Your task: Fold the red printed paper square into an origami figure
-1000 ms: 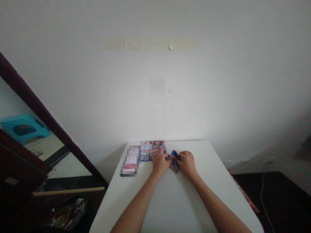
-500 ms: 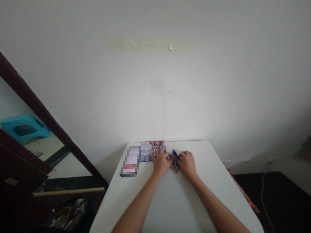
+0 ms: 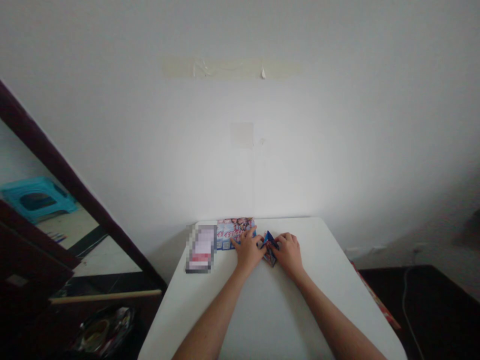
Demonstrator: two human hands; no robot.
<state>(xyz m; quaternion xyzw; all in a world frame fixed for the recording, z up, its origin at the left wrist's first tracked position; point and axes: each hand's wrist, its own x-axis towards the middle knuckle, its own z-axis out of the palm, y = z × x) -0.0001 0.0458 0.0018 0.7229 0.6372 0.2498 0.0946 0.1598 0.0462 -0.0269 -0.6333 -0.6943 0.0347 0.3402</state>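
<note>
A small folded piece of printed paper [image 3: 270, 257], blue and reddish, lies on the white table between my hands, with a blue flap standing up at its top. My left hand [image 3: 249, 250] pinches its left side with thumb and forefinger, while the other fingers rest over a printed leaflet [image 3: 225, 232]. From the right, my right hand [image 3: 289, 251] closes its fingertips on the paper's other side. Part of the folded paper is hidden by my fingers.
A phone [image 3: 201, 248], blurred by pixels, lies left of the leaflet on the white table [image 3: 262, 320]. The wall [image 3: 240, 175] rises behind the table. At lower left are a mirror, a wooden stick [image 3: 108, 296] and a full bin [image 3: 103, 330]. A cable [image 3: 405, 300] runs at right.
My fingers have shifted slightly on the folded paper, and its upper blue flap looks more opened out. The leaflet and phone stay where they were.
</note>
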